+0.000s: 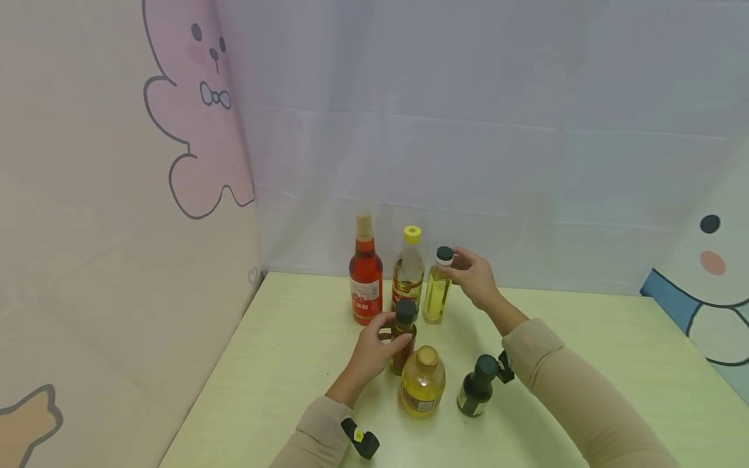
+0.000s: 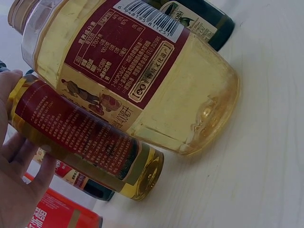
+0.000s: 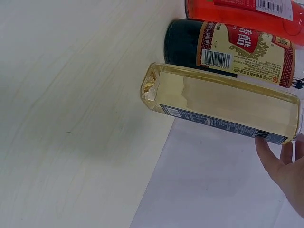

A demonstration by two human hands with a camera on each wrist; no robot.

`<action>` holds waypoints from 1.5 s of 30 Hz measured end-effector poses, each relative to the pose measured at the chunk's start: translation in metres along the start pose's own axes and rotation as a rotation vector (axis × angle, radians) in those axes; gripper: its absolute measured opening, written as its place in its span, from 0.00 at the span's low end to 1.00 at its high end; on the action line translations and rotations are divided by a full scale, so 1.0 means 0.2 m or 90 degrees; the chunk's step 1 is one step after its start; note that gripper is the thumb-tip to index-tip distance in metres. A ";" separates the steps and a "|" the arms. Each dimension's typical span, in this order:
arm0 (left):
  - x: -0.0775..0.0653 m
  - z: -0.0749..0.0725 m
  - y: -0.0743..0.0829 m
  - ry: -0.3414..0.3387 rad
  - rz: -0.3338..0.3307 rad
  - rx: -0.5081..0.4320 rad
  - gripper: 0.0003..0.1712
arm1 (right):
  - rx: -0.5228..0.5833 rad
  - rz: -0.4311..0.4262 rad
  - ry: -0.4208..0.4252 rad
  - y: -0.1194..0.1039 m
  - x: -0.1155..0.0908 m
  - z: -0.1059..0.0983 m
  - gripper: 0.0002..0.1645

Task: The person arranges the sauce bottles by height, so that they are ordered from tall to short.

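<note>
My left hand (image 1: pixel 372 348) grips a slim bottle (image 1: pixel 402 354) with a black cap near its neck. The left wrist view shows amber liquid behind that bottle's dark red label (image 2: pixel 80 128). Farther back, my right hand (image 1: pixel 475 281) pinches a tall, square-sided oil bottle (image 1: pixel 436 296) near its dark green cap. Pale yellow liquid fills much of it in the right wrist view, with a blue label (image 3: pixel 223 124) on one side. Whether its base touches the table cannot be made out. A round-bellied yellow bottle (image 1: pixel 422 387) stands close in front of the slim one.
Left of the oil bottle stands a yellow-capped vinegar bottle (image 1: pixel 407 270), then a tall red bottle (image 1: pixel 365 279). A small dark green bottle (image 1: pixel 475 392) is at the front right, near my right sleeve. The pale table (image 1: pixel 292 364) ends at a hanging cloth (image 1: pixel 497 162) behind.
</note>
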State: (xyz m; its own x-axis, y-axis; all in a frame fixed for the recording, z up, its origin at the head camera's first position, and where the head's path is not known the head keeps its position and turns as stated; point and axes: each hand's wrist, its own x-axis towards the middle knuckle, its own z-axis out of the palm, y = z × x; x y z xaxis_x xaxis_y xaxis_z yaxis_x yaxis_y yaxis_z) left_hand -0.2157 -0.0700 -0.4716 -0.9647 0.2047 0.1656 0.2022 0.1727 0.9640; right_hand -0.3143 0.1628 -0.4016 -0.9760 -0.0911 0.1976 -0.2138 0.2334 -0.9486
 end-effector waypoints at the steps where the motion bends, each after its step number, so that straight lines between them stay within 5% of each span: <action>1: 0.00 0.00 0.00 0.000 -0.002 0.002 0.24 | 0.000 -0.001 0.001 0.00 0.00 0.00 0.31; 16: 0.01 0.00 0.01 0.003 -0.010 -0.007 0.24 | -0.002 0.002 -0.026 -0.02 -0.01 0.00 0.33; 26: -0.08 -0.02 0.22 -0.006 0.001 0.002 0.21 | 0.001 0.001 -0.043 -0.02 -0.04 -0.03 0.34; 37: 0.01 0.01 0.01 0.002 -0.014 -0.003 0.24 | -0.005 0.012 -0.050 0.01 -0.07 -0.07 0.37; 41: 0.01 0.01 0.02 0.005 -0.018 -0.009 0.24 | -0.012 0.012 -0.056 0.01 -0.10 -0.10 0.36; 45: -0.03 0.00 0.11 0.004 -0.015 -0.001 0.22 | 0.002 0.008 -0.069 0.01 -0.14 -0.11 0.35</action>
State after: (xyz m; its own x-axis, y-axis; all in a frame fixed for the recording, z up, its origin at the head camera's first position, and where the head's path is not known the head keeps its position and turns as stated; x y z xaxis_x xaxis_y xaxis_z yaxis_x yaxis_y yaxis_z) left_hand -0.2062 -0.0673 -0.4507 -0.9703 0.1942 0.1440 0.1788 0.1756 0.9681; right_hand -0.2885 0.1876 -0.4031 -0.9685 -0.1927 0.1579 -0.2013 0.2319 -0.9517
